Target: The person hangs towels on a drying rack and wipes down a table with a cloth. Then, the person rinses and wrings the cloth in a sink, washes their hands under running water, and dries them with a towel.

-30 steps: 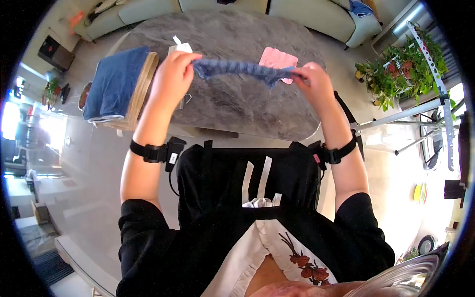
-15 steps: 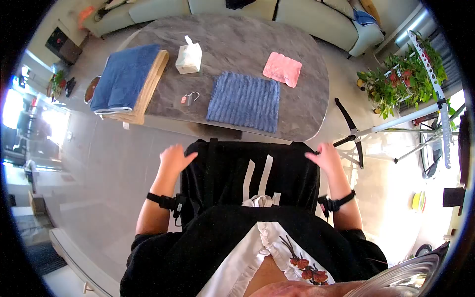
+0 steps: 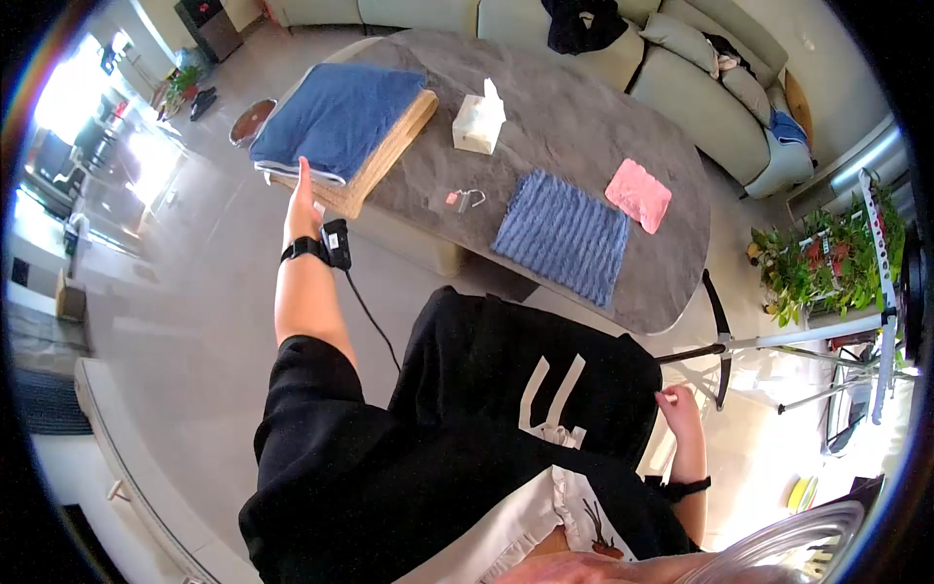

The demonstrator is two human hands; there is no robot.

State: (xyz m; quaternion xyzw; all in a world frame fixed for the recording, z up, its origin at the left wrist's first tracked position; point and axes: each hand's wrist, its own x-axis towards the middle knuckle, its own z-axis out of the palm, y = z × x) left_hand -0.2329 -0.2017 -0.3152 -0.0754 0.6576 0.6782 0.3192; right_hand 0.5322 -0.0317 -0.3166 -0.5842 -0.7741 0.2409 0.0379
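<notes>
My left hand [image 3: 303, 206] is stretched out to the near edge of a folded blue towel [image 3: 336, 112], which lies on a folded tan towel [image 3: 394, 151]. One extended digit reaches up over the blue towel's edge; the rest of that hand is seen edge-on and partly hidden. Low at the right, my right hand [image 3: 680, 409] hangs beside the black cloth [image 3: 496, 365] over my lap, its fingers curled in and nothing visible in them. A ribbed blue cloth [image 3: 564, 237] and a small pink cloth [image 3: 639, 196] are spread flat on the table.
The grey oval table [image 3: 574, 117] also bears a tissue box [image 3: 478, 125] and a small hook with a tag [image 3: 467, 200]. A round bowl-like thing [image 3: 252, 123] shows past the towels. A metal stand [image 3: 808, 328] and plants [image 3: 827, 273] are at the right, a sofa [image 3: 696, 117] behind.
My left hand has moved from beside my lap forward and left to the towel stack. My right hand has dropped lower and its fingers have curled. The view has turned left.
</notes>
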